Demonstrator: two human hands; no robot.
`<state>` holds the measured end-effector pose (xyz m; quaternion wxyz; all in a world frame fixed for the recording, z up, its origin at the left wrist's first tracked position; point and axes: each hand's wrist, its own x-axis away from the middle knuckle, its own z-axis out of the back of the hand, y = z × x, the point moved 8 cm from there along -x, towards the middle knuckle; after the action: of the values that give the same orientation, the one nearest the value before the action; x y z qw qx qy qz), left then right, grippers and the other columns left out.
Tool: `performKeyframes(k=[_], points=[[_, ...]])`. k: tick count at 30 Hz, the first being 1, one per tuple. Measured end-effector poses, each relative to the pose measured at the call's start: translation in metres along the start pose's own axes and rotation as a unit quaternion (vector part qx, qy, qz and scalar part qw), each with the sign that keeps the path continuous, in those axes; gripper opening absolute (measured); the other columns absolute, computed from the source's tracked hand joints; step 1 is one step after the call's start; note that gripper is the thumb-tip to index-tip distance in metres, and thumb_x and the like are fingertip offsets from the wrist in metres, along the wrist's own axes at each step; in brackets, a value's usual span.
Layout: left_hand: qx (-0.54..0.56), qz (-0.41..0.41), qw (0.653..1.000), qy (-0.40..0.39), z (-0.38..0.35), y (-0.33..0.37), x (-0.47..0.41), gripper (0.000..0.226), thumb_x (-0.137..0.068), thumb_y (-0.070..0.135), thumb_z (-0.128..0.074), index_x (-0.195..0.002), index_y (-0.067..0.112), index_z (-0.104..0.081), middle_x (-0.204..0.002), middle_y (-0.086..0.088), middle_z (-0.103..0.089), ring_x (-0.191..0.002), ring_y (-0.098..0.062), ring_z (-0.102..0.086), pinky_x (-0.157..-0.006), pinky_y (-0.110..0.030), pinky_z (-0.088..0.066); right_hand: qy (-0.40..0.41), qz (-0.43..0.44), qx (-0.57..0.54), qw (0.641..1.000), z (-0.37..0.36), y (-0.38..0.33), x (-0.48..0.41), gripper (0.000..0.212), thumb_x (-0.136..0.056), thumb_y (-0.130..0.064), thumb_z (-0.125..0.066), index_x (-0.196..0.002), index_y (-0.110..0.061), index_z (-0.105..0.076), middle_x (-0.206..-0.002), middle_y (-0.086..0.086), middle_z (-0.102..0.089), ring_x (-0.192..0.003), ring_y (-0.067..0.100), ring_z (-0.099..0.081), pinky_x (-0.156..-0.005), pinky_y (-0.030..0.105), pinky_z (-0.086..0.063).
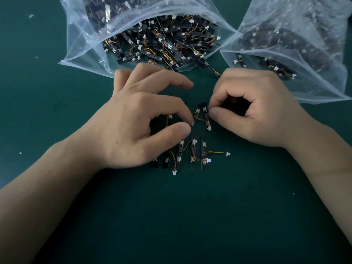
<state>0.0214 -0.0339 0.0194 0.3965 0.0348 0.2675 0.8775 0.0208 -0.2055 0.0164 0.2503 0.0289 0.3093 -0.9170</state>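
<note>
A few white scraps (30, 15) were scattered at the far left of the green mat (171, 216). Behind the hands, an open bag (80, 40) of clear plastic was laid with its mouth toward the person. It was filled with black strips bearing orange wires and white plugs, and some lay at its lip. The left hand (141, 119) was held over the mat in front of that bag. Its thumb and forefinger were brought together in a pinch at the left edge of a bunch of strips (202, 111), and its other fingers were curved and spread above. Whether a wire or a plug was caught in that pinch could not be told. The bunch was placed at the middle of the mat, between the two hands. Just nearer the person, a row of strips (192, 155) was laid side by side on the mat, partly covered by the left hand. The right edge of the bunch was pinched between thumb and forefinger of the right hand (253, 111), whose remaining fingers were curled inward. A second bag (304, 35), equally full, was laid at the far right.
</note>
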Motion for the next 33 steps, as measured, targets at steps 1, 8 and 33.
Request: performKeyframes(k=[1,8,33], points=[[0.001,-0.003,1.0,-0.001,-0.0002,0.0006,0.0001,0.033,-0.096,0.053,-0.05,-0.105,0.039,-0.079,-0.147,0.009,-0.054,-0.136,-0.022,-0.039,-0.106,-0.049,-0.023,0.001,0.0,0.001,1.0,-0.0003,0.0002,0.0001,0.01,-0.09,-0.023,-0.073,-0.084,-0.016,-0.074,-0.09,-0.002,-0.066,-0.084,0.019,-0.064,-0.074,0.045,-0.051],[0.004,-0.021,1.0,-0.005,-0.001,0.0025,-0.0003,0.035,-0.097,0.055,-0.051,-0.112,0.04,-0.079,-0.148,0.009,-0.054,-0.135,-0.022,-0.04,-0.107,-0.051,-0.024,0.002,-0.009,0.001,1.0,-0.0005,0.0007,0.0002,0.011,-0.09,-0.026,-0.075,-0.083,-0.018,-0.076,-0.091,-0.004,-0.066,-0.084,0.016,-0.064,-0.072,0.044,-0.051],[-0.016,-0.033,0.999,-0.014,-0.0015,0.005,-0.0005,0.043,-0.099,0.056,-0.047,-0.123,0.038,-0.077,-0.139,0.018,-0.062,-0.126,-0.02,-0.045,-0.106,-0.058,-0.024,0.0,-0.011,0.003,1.0,-0.002,0.0002,-0.0006,0.016,-0.089,-0.028,-0.072,-0.076,-0.019,-0.071,-0.098,-0.005,-0.064,-0.085,0.02,-0.062,-0.073,0.046,-0.05]])
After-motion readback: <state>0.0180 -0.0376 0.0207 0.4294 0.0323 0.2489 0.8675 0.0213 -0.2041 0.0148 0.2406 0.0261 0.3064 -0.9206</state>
